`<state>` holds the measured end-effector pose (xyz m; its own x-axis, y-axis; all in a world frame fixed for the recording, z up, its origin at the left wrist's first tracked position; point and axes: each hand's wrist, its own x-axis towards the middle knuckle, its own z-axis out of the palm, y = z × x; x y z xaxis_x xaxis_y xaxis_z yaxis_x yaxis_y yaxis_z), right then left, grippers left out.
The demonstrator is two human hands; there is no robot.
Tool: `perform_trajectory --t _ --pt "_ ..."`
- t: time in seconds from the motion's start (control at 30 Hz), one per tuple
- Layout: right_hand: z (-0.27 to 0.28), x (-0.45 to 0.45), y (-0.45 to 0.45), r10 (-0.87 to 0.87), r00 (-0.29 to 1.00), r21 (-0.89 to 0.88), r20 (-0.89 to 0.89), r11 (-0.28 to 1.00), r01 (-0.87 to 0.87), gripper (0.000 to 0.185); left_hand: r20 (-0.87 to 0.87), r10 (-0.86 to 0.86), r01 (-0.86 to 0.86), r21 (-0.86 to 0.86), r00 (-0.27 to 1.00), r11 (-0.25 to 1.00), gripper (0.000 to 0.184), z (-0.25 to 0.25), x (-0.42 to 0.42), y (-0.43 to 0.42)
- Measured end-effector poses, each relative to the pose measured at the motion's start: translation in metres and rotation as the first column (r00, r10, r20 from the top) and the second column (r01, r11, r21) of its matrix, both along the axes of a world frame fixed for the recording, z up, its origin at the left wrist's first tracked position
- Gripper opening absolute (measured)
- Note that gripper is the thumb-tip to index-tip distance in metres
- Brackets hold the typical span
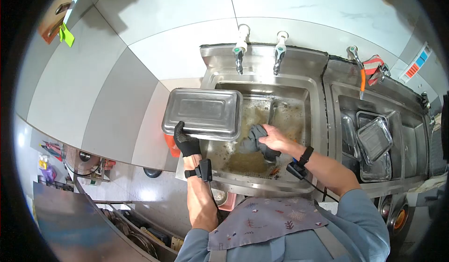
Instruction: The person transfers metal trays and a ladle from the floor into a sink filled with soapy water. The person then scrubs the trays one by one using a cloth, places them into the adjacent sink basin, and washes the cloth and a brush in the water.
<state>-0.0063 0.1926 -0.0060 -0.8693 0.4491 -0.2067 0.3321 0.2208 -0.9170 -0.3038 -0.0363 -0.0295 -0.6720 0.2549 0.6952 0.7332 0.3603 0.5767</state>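
My left hand (187,143), in a black glove with a dotted palm, grips the near left edge of a rectangular stainless steel tray (202,112). The tray is held over the left side of the sink, and I cannot tell whether it rests on the rim. My bare right hand (277,138) is closed round a bunched dark grey cloth (255,139) above the murky water (248,161) in the sink (319,136). Under the water, more metal trays (290,114) show in part, with orange food bits near the front.
Two taps (239,58) stand at the sink's back. In the right-hand sink, several metal trays (375,140) are stacked below a tap with an orange hose (362,79). A red-and-white striped cloth (372,69) hangs beside it. An orange-red object (171,146) is partly hidden behind my left hand.
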Motion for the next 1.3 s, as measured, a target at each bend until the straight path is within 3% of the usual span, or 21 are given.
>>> perform_trajectory --t 0.07,0.13,0.2,0.23,0.3,0.33,0.37,0.4,0.63,0.67,0.7,0.77,0.83,0.87,0.9,0.93,1.0,1.07,1.13,1.17,1.3 --pt "0.0 0.009 0.009 -0.036 0.983 0.282 0.179 0.959 -0.016 0.063 0.053 -0.115 0.107 0.141 0.992 0.984 0.045 -0.018 -0.006 0.002" --pt "-0.011 0.02 0.016 0.006 0.99 0.305 0.139 0.951 -0.049 0.062 0.169 -0.171 0.14 0.183 0.971 0.973 0.043 -0.021 0.002 0.006" --pt "-0.018 0.024 0.021 0.108 0.993 0.361 0.056 0.925 -0.121 0.059 0.381 -0.379 0.191 0.448 0.843 0.873 0.042 -0.02 0.007 0.013" --pt "-0.002 0.026 0.019 0.1 0.994 0.364 0.053 0.925 -0.113 0.059 0.488 -0.577 0.125 0.683 0.655 0.72 0.03 -0.02 0.008 0.016" --pt "0.033 0.032 0.017 0.002 0.995 0.154 -0.098 0.988 0.013 0.056 0.445 -0.525 0.198 0.596 0.726 0.778 0.028 -0.056 -0.008 0.021" --pt "0.044 0.033 0.016 -0.005 0.995 0.156 -0.101 0.988 0.021 0.056 0.542 -0.664 0.119 0.722 0.515 0.681 0.031 -0.03 0.008 0.025" --pt "0.054 0.035 0.015 -0.088 0.979 -0.342 -0.185 0.94 0.02 0.053 0.559 -0.782 -0.071 0.823 0.275 0.564 0.035 -0.002 0.026 0.03" --pt "0.059 0.038 0.014 -0.202 0.955 -0.752 -0.219 0.658 -0.033 0.051 0.521 -0.85 -0.31 0.823 0.08 0.475 0.039 0.028 0.045 0.036" --pt "0.041 0.074 -0.005 -0.336 0.863 -0.817 -0.376 0.56 -0.138 0.032 0.454 -0.877 -0.131 0.871 -0.155 0.474 0.047 -0.002 0.062 0.049" --pt "0.04 0.087 -0.007 -0.355 0.854 -0.822 -0.38 0.553 -0.135 0.031 0.619 -0.767 0.187 0.744 0.17 0.642 0.037 -0.027 0.047 0.043" --pt "0.044 0.096 -0.011 -0.421 0.85 -0.829 -0.318 0.559 -0.033 0.032 0.585 -0.637 0.418 0.481 0.502 0.771 0.029 -0.056 0.035 0.05" --pt "0.033 0.116 -0.011 -0.49 0.816 -0.839 -0.309 0.545 0.01 0.031 0.683 -0.67 0.481 0.501 0.29 0.719 0.02 -0.031 0.073 0.082" --pt "0.032 0.153 -0.014 -0.59 0.756 -0.845 -0.283 0.526 0.094 0.03 0.618 -0.606 0.215 0.767 -0.501 0.604 0.02 0.006 0.106 0.095" --pt "0.037 0.171 -0.019 -0.646 0.711 -0.851 -0.278 0.509 0.131 0.029 0.524 -0.527 0.176 0.8 -0.669 0.573 0.018 -0.003 0.103 0.099" --pt "0.041 0.185 -0.023 -0.685 0.675 -0.858 -0.276 0.491 0.148 0.027 0.532 -0.453 0.254 0.802 -0.715 0.541 0.02 -0.002 0.115 0.101" --pt "0.04 0.199 -0.026 -0.702 0.658 -0.858 -0.273 0.486 0.163 0.027 0.53 -0.434 0.265 0.802 -0.728 0.535 0.02 -0.004 0.122 0.105" --pt "0.033 0.238 -0.031 -0.812 0.483 -0.881 -0.328 0.447 0.154 0.024 0.761 -0.393 0.718 0.634 -0.516 0.287 0.027 0.037 0.169 0.109" --pt "0.036 0.27 -0.037 -0.867 0.339 -0.872 -0.365 0.446 0.202 0.021 0.736 -0.645 0.974 0.22 -0.205 -0.058 0.032 0.043 0.18 0.119" --pt "0.045 0.302 -0.045 -0.9 0.177 -0.874 -0.399 0.431 0.223 0.019 0.83 -0.267 0.779 0.554 -0.49 0.293 0.023 0.045 0.182 0.118" --pt "0.049 0.315 -0.044 -0.921 0.084 -0.869 -0.381 0.387 0.309 0.018 0.828 -0.268 0.778 0.557 -0.492 0.292 0.023 0.041 0.181 0.121" --pt "0.039 0.359 -0.022 -0.91 -0.155 -0.848 -0.385 0.282 0.449 0.017 0.911 -0.347 0.918 0.316 -0.223 0.238 0.021 0.018 0.162 0.126"
